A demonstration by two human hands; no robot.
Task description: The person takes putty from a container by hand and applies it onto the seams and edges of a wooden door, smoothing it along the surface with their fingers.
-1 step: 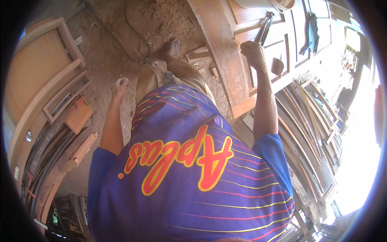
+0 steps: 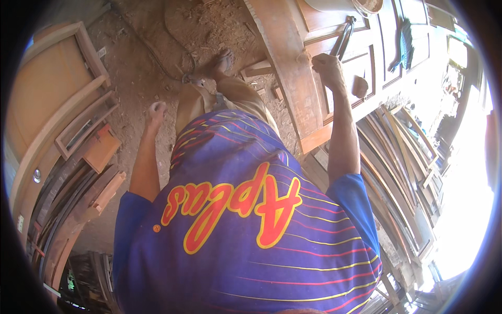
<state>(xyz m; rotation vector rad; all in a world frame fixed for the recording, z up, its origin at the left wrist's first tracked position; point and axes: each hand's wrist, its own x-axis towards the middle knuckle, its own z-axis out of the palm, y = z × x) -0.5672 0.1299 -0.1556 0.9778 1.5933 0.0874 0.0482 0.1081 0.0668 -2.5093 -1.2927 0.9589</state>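
My right hand (image 2: 328, 70) is closed over the panelled wooden door (image 2: 293, 68), its fingers curled; whatever they hold, if anything, is hidden. Just beyond the knuckles lies a dark tool with two long arms (image 2: 344, 37), like pincers. A small brown block (image 2: 360, 87) rests on the door to the right of my wrist. Beside my left leg, my left hand (image 2: 156, 112) hangs above the dusty floor with its fingers curled in. Nothing shows in it.
A whitish bucket (image 2: 334, 4) and a blue-green brush (image 2: 404, 44) are on the door's far part. Long wood strips (image 2: 392, 167) are stacked at right. Frames (image 2: 99, 89) and boards (image 2: 78, 225) stand at left. A cable (image 2: 151, 52) crosses the floor, near wood offcuts (image 2: 257, 69).
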